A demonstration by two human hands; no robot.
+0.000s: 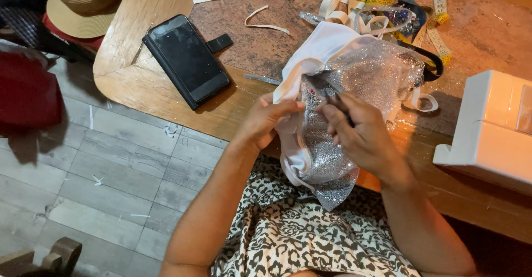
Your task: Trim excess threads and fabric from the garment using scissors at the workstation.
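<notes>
Seated at a wooden counter (138, 83), a person works over a piece of silver glitter fabric (366, 77) backed with white cloth (316, 49). Both bare hands meet at the centre of the view, the fabric draped from the counter's edge down toward the lap.

Left hand (265, 122): its grip is closed, thumb and fingers pinching the white edge of the fabric.

Right hand (363, 135): its grip is closed around a thin dark tool (332, 97), whose point rests on the glitter surface between the two hands. What kind of tool it is cannot be told.

At 10 o'clock from the hands, a black phone in a folding case (185, 58) lies flat on the counter. At 12 to 1 o'clock sits a tangle of white elastic strips (343, 2) and a yellow measuring tape (438, 27). At 3 o'clock stands a white machine body (493, 124), lit warm. A straw hat (83, 2) rests at 10 o'clock, well beyond the phone. Grey plank floor (111, 160) shows at 8 o'clock, and an animal-print garment (299, 232) covers the lap at 6 o'clock.
</notes>
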